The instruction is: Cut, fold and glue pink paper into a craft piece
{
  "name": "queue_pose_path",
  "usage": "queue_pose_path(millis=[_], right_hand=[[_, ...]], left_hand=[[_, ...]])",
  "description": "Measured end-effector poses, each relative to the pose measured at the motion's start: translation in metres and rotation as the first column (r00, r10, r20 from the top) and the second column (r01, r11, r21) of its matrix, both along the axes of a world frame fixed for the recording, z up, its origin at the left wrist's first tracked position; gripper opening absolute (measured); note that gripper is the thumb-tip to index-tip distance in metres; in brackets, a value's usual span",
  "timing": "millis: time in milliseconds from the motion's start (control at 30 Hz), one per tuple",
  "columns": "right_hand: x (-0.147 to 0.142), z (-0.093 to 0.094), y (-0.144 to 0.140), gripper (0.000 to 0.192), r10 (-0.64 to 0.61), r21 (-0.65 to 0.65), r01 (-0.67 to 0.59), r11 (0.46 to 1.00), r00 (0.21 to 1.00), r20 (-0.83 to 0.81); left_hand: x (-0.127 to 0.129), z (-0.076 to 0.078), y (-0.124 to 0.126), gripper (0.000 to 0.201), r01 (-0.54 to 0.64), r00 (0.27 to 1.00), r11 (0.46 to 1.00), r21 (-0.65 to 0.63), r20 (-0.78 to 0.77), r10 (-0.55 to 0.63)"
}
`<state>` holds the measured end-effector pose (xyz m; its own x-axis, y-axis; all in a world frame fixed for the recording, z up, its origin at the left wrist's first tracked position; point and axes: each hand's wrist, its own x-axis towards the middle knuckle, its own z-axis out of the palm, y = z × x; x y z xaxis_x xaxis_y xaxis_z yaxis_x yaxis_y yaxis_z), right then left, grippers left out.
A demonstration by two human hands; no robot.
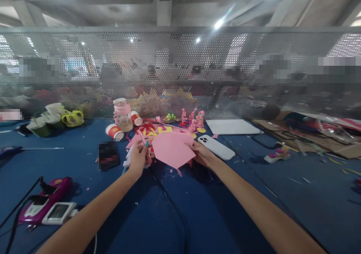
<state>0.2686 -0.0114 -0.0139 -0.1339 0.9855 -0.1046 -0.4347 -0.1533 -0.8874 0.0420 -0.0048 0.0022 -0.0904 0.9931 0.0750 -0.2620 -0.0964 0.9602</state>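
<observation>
At the lower left of the frame, nearest the viewer, a magenta and white glue-gun-shaped tool [45, 201] lies on the dark blue table [175, 216] with black cables running off it, and a small white device with a grey screen [59, 212] rests just beside it.

Both bare forearms reach up from the bottom edge toward the middle of the frame. The left hand [138, 158] has its grip closed on what looks like a pair of scissors with a pinkish handle [146, 148], though blur keeps the tool from being read clearly. The right hand [201, 154] has its grip pinched on the right edge of a flat pink paper sheet cut to a pointed, shield-like shape [172, 148], which is held just above the table in the centre of the frame, between the two hands. Small pink paper scraps [177, 171] lie on the table beneath it.

Just right of the right hand lies a white smartphone, face down [216, 147]. Beyond the hands sits a heap of red, yellow and pink paper cut-outs [152, 130], then small pink figures [194, 120], two red and white paper cups on their sides [114, 131] and a pink lidded clear jar [123, 115]. A white flat sheet [231, 126] lies toward the right. At the far left are green and white cup-like crafts [56, 118]. A perforated metal screen [180, 66] closes the back of the table.
</observation>
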Motion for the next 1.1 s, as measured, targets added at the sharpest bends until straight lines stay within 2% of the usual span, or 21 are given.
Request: queue_pose_path(millis=[133,267,433,600,667,733,833,1000,1100], right_hand=[[-0.001,0.002,-0.004,0.026,-0.033,0.081,0.032,0.996,0.999,0.011],[-0.001,0.001,-0.005,0.029,-0.032,0.097,0.033,0.995,0.999,-0.008],[0.0,0.001,-0.006,0.032,-0.022,0.08,0.026,0.996,0.999,-0.05],[0.001,-0.001,-0.003,0.024,-0.068,0.034,0.07,0.997,0.996,-0.063],[0.0,-0.002,-0.001,0.022,-0.112,-0.029,0.11,0.994,0.992,-0.057],[-0.001,-0.004,0.001,0.022,-0.141,-0.069,0.138,0.988,0.989,-0.039],[-0.003,-0.005,0.001,0.023,-0.148,-0.069,0.145,0.987,0.988,-0.039],[-0.002,-0.003,0.002,0.025,-0.139,-0.105,0.133,0.986,0.989,-0.058],[0.0,-0.002,0.006,0.022,-0.152,-0.133,0.14,0.981,0.985,-0.085]], left_hand=[[0.0,-0.001,0.001,0.026,0.072,0.996,0.997,-0.021,0.052,-0.07],[-0.001,-0.002,0.004,0.024,0.071,0.995,0.996,-0.056,0.068,-0.068],[-0.001,-0.002,0.005,0.027,0.083,0.991,0.995,-0.053,0.109,-0.077],[0.001,0.0,0.001,0.035,0.114,0.989,0.993,-0.016,0.102,-0.112],[0.002,0.002,-0.001,0.04,0.076,0.989,0.997,0.011,0.124,-0.077],[0.002,0.004,-0.003,0.041,-0.018,0.988,1.0,0.019,0.155,0.015],[0.001,0.007,-0.005,0.034,-0.151,0.972,0.988,0.016,0.184,0.146],[0.0,0.021,-0.008,0.024,-0.232,0.951,0.972,0.043,0.218,0.217],[0.0,0.035,-0.014,0.026,-0.252,0.952,0.957,0.141,0.214,0.219]])
